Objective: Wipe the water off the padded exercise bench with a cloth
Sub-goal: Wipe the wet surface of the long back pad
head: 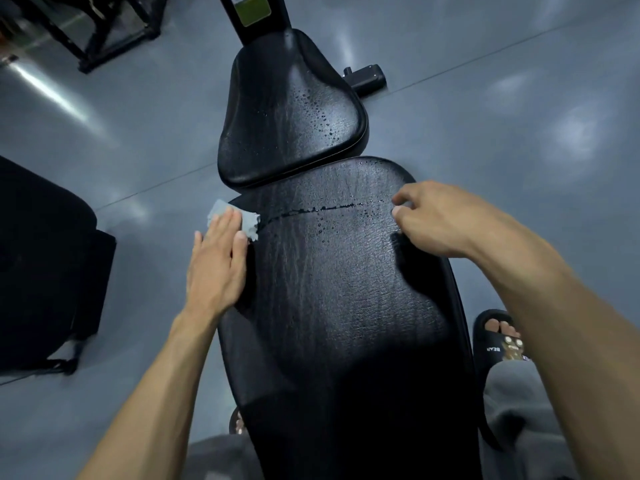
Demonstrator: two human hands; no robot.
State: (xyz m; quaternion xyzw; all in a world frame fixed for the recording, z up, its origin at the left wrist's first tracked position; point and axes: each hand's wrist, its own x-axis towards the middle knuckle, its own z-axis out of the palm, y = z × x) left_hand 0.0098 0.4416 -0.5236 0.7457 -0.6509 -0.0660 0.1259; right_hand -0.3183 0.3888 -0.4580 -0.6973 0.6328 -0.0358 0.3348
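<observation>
Standing astride a black padded exercise bench (346, 289) on a grey floor (502, 140), with its long axis running from near to far. Left hand (216, 261) lying flat, fingers straight and together, pressing a small grey cloth (242, 220) onto the left edge of the long back pad, close to its far end. Right hand (436, 220) hovering at the right edge of the same pad, fingers loosely curled, holding nothing as far as visible. Between the two hands, a thin line of water (325, 208) crossing the pad from left to right, starting just beside the cloth, with loose drops near its right end. More drops (320, 116) on the right half of the far seat pad (291, 112), well apart from the cloth. Probably mid-task: next stroke to go rightward along the line, across the bench's long axis, left hand being nearer. Then farther, toward the seat pad.
</observation>
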